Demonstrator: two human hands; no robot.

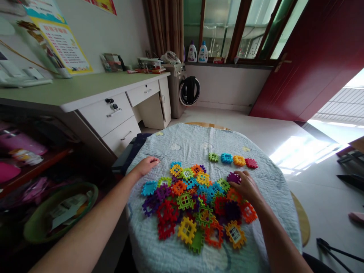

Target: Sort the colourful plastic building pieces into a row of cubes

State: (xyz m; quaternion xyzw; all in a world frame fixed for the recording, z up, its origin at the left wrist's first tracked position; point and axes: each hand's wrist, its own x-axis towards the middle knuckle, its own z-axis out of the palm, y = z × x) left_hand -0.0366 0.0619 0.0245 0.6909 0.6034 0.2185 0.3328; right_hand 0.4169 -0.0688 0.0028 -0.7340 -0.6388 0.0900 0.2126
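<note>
My right hand [245,184] is closed on a purple interlocking block [233,177] at the right edge of a loose pile of toy blocks. The pile mixes square window-like pieces with notched edges, such as a yellow block [187,230], a red block [166,229] and a light blue block [149,187]. On the cloth to the pile's left rests my left hand [148,165], its fingers curled together; whether anything is in them I cannot make out. Farther back lies a row: a green block [213,157], a blue block [226,158], a yellow-orange block [239,160] and a red-pink block [251,163].
A pale blue cloth [187,144] covers the round table. To the left stands a desk [108,85] with drawers, and a green basket [31,229] sits low beside my arm. Behind are a washing machine [175,89] and a red door [301,64].
</note>
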